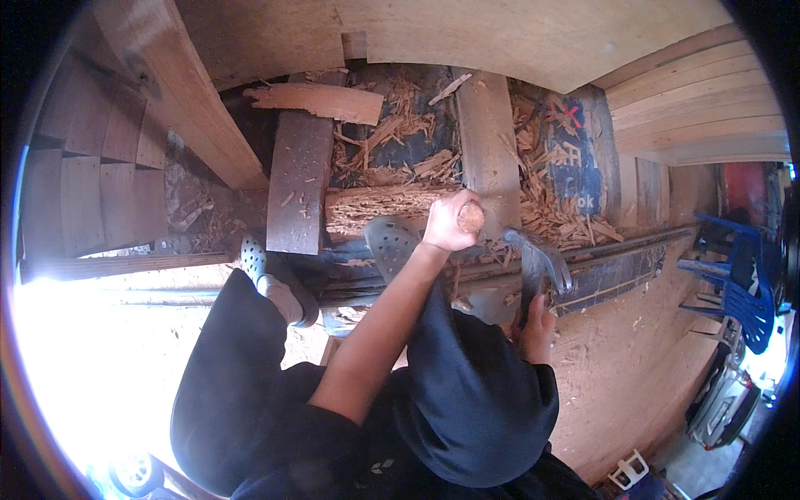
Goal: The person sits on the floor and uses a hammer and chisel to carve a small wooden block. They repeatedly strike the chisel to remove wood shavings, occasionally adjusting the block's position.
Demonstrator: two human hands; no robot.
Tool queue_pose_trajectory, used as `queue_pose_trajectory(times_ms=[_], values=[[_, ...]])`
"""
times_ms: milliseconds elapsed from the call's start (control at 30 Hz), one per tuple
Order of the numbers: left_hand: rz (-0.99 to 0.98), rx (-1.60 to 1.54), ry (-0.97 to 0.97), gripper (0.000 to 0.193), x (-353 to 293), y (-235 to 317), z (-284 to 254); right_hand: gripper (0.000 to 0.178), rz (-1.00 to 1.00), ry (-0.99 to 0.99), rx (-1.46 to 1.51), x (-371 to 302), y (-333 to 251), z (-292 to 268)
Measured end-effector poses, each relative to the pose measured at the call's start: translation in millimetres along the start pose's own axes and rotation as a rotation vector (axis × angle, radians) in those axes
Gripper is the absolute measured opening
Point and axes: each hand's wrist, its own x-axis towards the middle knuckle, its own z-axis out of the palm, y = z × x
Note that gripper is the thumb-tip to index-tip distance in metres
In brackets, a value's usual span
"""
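Observation:
My left hand (448,227) is closed round an upright round wooden handle (471,218), seen end-on; the tool's lower part is hidden beneath the fist. It stands over a rough, splintered piece of wood (367,215) lying between two beams. To its right, my right hand (537,333) grips a claw hammer (542,257) by its dark handle, low beside my right knee. The metal hammer head is raised near the left fist and apart from it. My feet wear grey clogs (390,243), one of them close to the splintered wood.
Wood chips (408,125) lie heaped between a brown beam (298,183) and a second beam (490,125). A loose split board (321,102) rests across the far end. Planks (212,92) lean at left, stacked boards (692,92) at right. Blue plastic chairs (746,283) stand far right.

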Motion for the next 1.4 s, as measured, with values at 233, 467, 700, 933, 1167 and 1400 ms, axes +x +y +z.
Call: queue_pose_trajectory(times_ms=[233, 467, 700, 933, 1167, 1400], values=[[0.023, 0.022, -0.036, 0.029, -6, -2, -4, 0.055, -0.137, -0.060, -0.024, 4, -43, 18], [-0.077, 0.044, -0.066, 0.042, -8, -1, -4, 0.052, 0.026, -0.080, -0.090, 7, -51, 31], [-0.109, -0.068, -0.030, 0.030, -8, 1, -8, 0.047, -0.069, -0.136, -0.104, 6, -53, 28], [-0.183, -0.031, -0.112, 0.028, -2, 5, -16, 0.036, -0.353, -0.052, -0.247, 12, -51, 32], [-0.132, -0.109, -0.121, 0.033, -1, -2, -16, 0.048, -0.165, -0.035, -0.220, 21, -60, 23], [-0.155, -0.087, -0.149, 0.034, -5, -12, -12, 0.042, -0.272, 0.006, -0.073, 13, -148, -17]])
